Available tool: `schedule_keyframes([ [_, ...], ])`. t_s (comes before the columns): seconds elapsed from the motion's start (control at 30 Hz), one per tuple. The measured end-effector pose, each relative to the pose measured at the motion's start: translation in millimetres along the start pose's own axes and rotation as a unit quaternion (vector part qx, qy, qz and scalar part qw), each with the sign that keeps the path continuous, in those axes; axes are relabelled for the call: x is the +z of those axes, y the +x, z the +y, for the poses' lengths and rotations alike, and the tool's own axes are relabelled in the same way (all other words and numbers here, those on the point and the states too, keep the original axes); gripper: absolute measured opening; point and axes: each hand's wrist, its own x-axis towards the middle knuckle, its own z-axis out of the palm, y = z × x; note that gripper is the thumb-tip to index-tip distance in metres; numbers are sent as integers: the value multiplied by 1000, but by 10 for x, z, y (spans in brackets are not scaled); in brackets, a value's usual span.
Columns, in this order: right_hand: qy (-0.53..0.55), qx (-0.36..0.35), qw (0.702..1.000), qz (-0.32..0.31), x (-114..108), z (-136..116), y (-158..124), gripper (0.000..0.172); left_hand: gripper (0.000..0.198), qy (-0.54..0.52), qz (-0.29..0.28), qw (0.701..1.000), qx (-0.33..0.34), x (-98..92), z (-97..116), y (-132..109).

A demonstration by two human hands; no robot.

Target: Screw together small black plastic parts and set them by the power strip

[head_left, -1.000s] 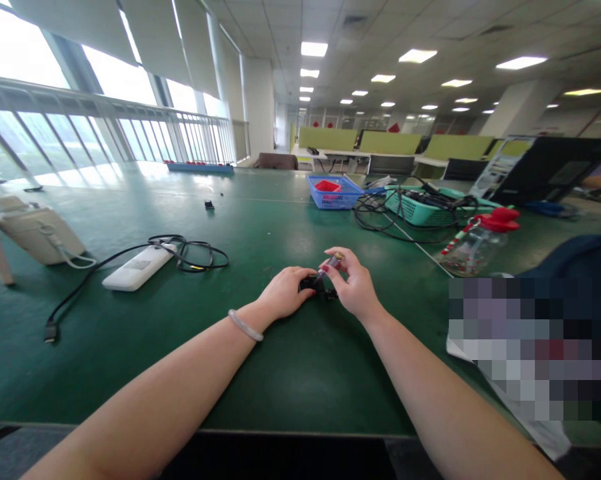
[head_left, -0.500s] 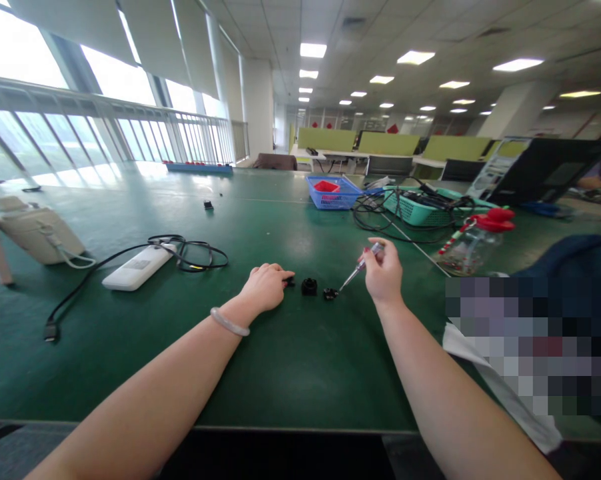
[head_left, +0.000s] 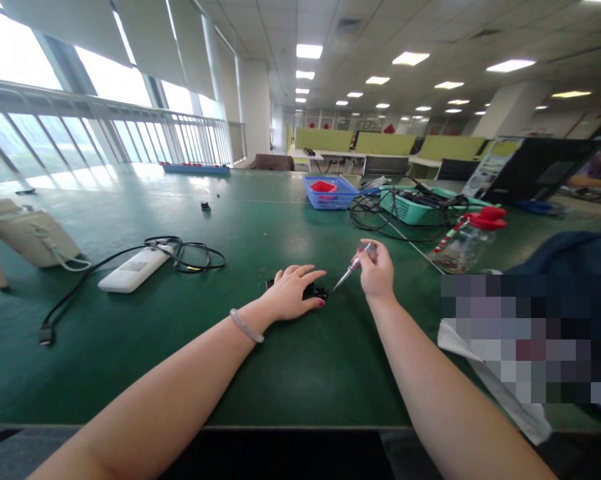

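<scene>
My right hand (head_left: 378, 270) grips a screwdriver (head_left: 353, 269) with a clear handle, its tip pointing down and left beside a small black part (head_left: 321, 293) on the green table (head_left: 310, 373). Thumb and fingers apart, my left hand (head_left: 296, 292) reaches over the table around that same small part; I cannot tell whether it touches it. Under the left hand's fingers a black block (head_left: 308, 289) shows only partly. Another dark piece (head_left: 269, 284) peeks out behind the back of the left hand, mostly covered.
On the left lie a white power bank (head_left: 136, 268) with a black cable and a beige bag (head_left: 35, 233). Farther back stand a blue basket (head_left: 330, 197) and a green basket (head_left: 405, 208) with tangled cables. A red-lidded jar (head_left: 468, 247) and dark cloth (head_left: 565, 260) are at right.
My left hand has moved right, from the dark piece at left to over the black block and around the small part, its fingers opening. The right hand still holds the screwdriver near the part.
</scene>
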Motion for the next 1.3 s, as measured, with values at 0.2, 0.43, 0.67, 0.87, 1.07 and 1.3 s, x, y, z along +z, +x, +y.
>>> schedule_keyframes([
  [0.2,25,19,999,42,-58,96,81,31,31,-19,-7,999,-26,123,152,-9],
  [0.43,59,40,996,49,-98,137,109,33,21,-59,4,998,-26,20,178,-236],
  [0.67,68,40,996,43,-90,101,79,35,25,-77,-4,993,-90,-353,-66,-1066],
  [0.87,77,38,996,37,-66,83,71,36,27,-58,-4,981,-185,-874,-704,-1903],
  [1.07,80,39,995,35,-48,50,49,36,22,8,65,969,-239,-1220,-1376,-2519],
  [1.3,88,42,994,41,-48,71,57,36,32,76,136,919,-362,-1446,-1736,-2803],
])
